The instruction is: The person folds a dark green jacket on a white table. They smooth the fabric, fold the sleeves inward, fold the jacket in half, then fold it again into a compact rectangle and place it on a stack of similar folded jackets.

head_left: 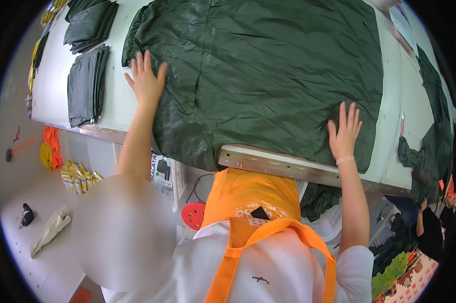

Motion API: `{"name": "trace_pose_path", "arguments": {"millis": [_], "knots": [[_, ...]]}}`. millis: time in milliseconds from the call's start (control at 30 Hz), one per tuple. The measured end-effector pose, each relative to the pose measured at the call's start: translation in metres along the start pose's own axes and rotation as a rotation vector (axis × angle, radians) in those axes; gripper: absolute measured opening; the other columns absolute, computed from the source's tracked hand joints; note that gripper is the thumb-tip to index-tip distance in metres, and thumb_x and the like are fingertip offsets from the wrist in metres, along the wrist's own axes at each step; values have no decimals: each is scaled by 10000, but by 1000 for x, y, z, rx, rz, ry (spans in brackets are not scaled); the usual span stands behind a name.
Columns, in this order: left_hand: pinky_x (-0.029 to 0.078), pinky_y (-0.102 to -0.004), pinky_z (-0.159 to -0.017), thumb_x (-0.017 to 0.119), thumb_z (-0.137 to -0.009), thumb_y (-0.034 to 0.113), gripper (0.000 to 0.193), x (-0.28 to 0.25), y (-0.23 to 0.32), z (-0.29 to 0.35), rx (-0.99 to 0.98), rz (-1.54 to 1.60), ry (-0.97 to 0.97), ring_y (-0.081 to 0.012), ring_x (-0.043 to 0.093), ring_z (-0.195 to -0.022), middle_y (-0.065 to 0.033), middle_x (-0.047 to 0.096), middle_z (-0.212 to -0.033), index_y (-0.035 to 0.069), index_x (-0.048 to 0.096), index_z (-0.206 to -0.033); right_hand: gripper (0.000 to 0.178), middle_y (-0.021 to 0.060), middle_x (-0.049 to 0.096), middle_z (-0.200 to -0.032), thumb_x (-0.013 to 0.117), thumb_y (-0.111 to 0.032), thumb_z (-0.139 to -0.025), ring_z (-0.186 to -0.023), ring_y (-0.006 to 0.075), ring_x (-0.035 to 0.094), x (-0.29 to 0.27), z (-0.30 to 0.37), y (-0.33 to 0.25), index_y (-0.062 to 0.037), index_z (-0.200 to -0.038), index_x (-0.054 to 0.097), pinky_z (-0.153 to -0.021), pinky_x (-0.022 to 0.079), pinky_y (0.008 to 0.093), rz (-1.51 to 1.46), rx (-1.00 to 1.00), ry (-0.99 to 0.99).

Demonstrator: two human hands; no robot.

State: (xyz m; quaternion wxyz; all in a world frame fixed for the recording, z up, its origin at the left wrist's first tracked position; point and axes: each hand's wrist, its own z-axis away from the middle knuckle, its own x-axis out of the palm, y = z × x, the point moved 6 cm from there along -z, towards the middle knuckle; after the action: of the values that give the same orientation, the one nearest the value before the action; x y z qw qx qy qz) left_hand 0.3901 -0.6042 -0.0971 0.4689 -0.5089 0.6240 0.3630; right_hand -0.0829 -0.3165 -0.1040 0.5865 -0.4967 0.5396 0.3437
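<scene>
A large piece of thin, shiny dark green cloth (278, 81) lies spread and wrinkled across the white table, with a seam running down its left part. My left hand (146, 83) rests at its left edge, fingers stretched apart. Near the lower right corner of the cloth, my right hand (345, 134) lies flat on it with fingers spread, a pale band round the wrist. Neither hand grips anything. Part of the cloth hangs over the table's near edge at the left.
Folded dark green stacks (86, 86) lie left on the table (122, 101). Its metal-trimmed edge (268, 160) runs before my orange apron (253, 194). More dark green cloth (432, 126) hangs at the right. A red round stool (193, 216) stands below; another person's hand (423, 206) shows far right.
</scene>
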Motion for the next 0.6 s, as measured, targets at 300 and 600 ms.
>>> {"name": "trace_pose_path", "arguments": {"millis": [300,600], "knots": [[133,-580,-1097,593,-804,575,812,-3,-41,101,-33,89,-236,-309,234,-1397,-114,283,-1509,176,308,-1452,707,110,197,-1542,582,-324,-859,-1417,311,176,-17,121,67,-144,-1470,275,-1122,146,523,176,113,-288],[442,-305,-843,725,-834,294,522,10,-96,301,-791,987,-85,-166,521,-965,-104,518,-1110,-5,452,-1164,808,126,194,-1532,709,-82,-726,-1395,344,210,-26,185,47,-124,-1436,324,-1118,211,505,135,84,-374]]}}
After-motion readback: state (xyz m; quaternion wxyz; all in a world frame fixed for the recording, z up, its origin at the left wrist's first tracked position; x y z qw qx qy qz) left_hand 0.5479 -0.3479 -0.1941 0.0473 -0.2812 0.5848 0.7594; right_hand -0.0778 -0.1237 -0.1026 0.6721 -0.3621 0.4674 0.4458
